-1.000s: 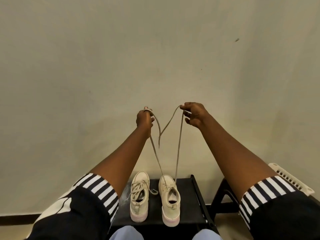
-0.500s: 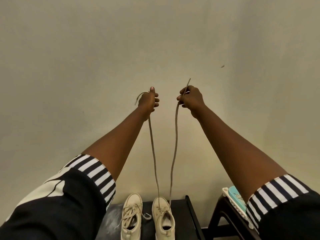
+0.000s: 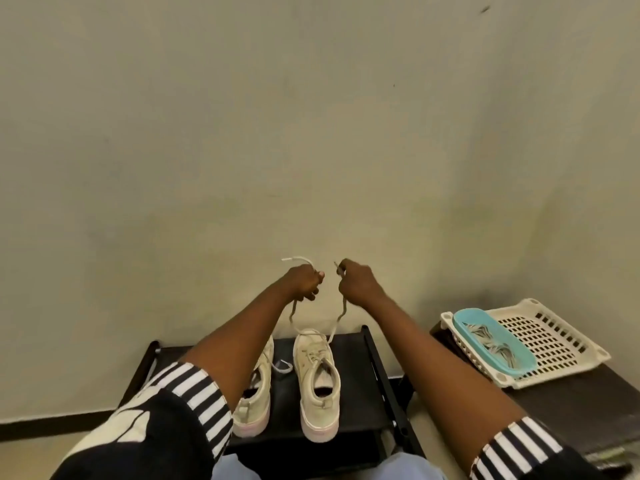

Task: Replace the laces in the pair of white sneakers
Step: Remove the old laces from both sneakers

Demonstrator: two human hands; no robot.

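Two white sneakers stand side by side on a black rack (image 3: 349, 393), toes toward the wall. The right sneaker (image 3: 318, 379) has a pale lace (image 3: 335, 326) running up from its lowest eyelets. My left hand (image 3: 303, 280) grips one end of that lace, whose tip curls out to the left above the fist. My right hand (image 3: 356, 281) grips the other end, with a short tip poking up. Both strands hang slack between fists and shoe. The left sneaker (image 3: 256, 386) is laced and partly hidden behind my left forearm.
A plain wall rises right behind the rack. At the right, a dark stool (image 3: 571, 410) carries a white perforated basket (image 3: 554, 337) with a teal tray (image 3: 495, 341) holding more laces. My knees (image 3: 408, 467) show at the bottom edge.
Both hands have come down from high above the shoe to just above its toe. The lace, taut before, now hangs slack. The camera tilted down and the basket came into view.
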